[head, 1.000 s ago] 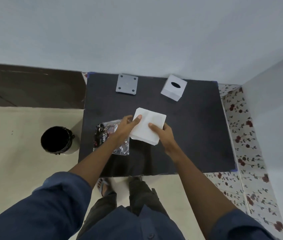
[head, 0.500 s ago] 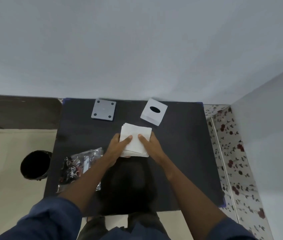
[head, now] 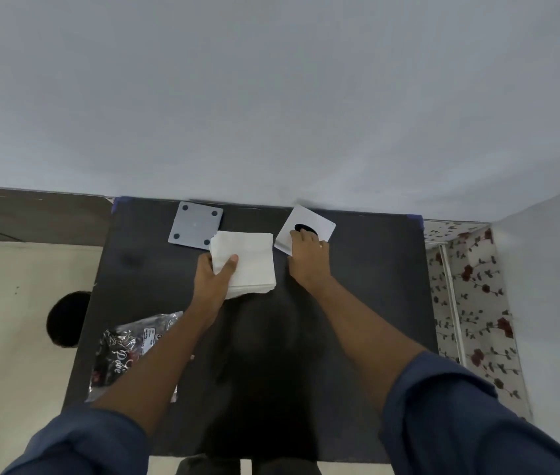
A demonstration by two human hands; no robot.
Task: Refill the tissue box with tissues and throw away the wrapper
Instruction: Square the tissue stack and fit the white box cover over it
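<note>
A white stack of tissues (head: 247, 260) is held over the black table (head: 357, 303) by my left hand (head: 215, 274), thumb on top and fingers under its near left corner. To its right stands the white tissue box (head: 309, 222) with a dark oval opening on top. My right hand (head: 307, 257) grips the box's near side, fingers curled over its top edge by the opening. The clear, dark-printed wrapper (head: 124, 351) lies crumpled at the table's near left, partly hidden by my left forearm.
A grey square plate (head: 193, 228) with four dark dots lies at the table's far edge, its right corner under the tissues. A black bin (head: 66, 318) stands on the floor left of the table. A wall runs behind, floral tiles on the right.
My right hand has let go of the tissue stack and moved right onto the tissue box. My left hand alone now holds the stack, which has moved farther from me toward the grey plate.
</note>
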